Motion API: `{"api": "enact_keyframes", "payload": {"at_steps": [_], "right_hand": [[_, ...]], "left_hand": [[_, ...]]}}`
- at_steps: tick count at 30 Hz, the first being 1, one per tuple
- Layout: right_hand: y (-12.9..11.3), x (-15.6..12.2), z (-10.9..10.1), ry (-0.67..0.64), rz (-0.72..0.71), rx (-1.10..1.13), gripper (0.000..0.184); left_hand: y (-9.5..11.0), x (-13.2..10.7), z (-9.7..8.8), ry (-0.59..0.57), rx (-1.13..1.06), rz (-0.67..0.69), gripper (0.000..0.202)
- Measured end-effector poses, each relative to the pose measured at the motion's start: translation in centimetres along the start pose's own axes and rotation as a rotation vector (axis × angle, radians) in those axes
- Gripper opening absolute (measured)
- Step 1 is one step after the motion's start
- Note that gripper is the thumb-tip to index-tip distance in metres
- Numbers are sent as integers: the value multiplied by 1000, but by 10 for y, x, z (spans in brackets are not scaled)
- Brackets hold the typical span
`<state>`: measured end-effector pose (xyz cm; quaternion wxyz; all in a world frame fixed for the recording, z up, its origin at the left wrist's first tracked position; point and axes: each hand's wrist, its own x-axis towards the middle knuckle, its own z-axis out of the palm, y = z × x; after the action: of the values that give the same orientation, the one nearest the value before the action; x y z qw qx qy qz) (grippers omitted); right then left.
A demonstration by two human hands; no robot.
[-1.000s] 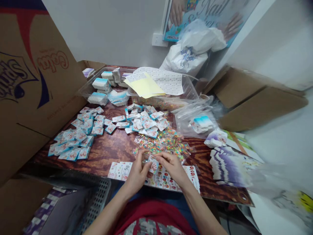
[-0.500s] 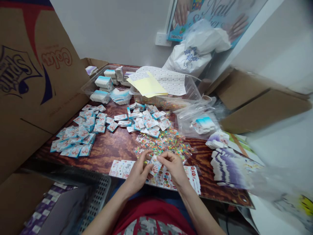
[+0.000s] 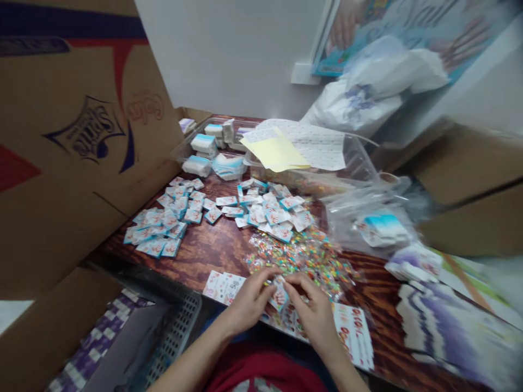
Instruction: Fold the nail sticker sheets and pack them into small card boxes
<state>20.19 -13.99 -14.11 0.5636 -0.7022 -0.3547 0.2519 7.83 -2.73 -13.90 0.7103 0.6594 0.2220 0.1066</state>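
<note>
Between my two hands is a small white-and-blue printed box (image 3: 280,294) with a red hand pattern. My left hand (image 3: 251,302) pinches its left side, and the fingers of my right hand (image 3: 312,307) close on its right edge. Printed sticker sheets (image 3: 353,335) lie beneath my hands along the table's front edge. Just beyond my fingers spreads a heap of small clear packets (image 3: 302,256) with bright multicoloured bits inside. Behind it sits a pile of similar small boxes (image 3: 273,209), with another group of boxes (image 3: 159,226) to the left.
A large cardboard carton (image 3: 81,207) walls off the left. At the back stand clear trays with stacked card bundles (image 3: 204,144) and paper sheets (image 3: 318,144). Plastic bags (image 3: 347,218) and fanned purple-white cards (image 3: 445,321) lie right. A grey crate (image 3: 175,326) sits below the table edge.
The view has swung left, so everything sits further right in the picture. Both hands stay on the small box, and my right fingers have shifted along its upper right edge.
</note>
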Motion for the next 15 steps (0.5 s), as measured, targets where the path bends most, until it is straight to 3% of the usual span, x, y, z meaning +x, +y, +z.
{"api": "enact_keyframes", "payload": {"at_steps": [5,8,12,15], "right_hand": [[19,-3,5,-44,92,66,26],[28,-3,4,-105,179,109,35],[30,-1,-5,-95,352,174,47],[20,6,-23,-103,347,159,45]], "left_hand": [[0,-4,-9,-29,162,13,28],[6,1,-33,73,228,16,31],[37,10,-111,495,453,95,44],[75,11,-172,797,747,139,48]]}}
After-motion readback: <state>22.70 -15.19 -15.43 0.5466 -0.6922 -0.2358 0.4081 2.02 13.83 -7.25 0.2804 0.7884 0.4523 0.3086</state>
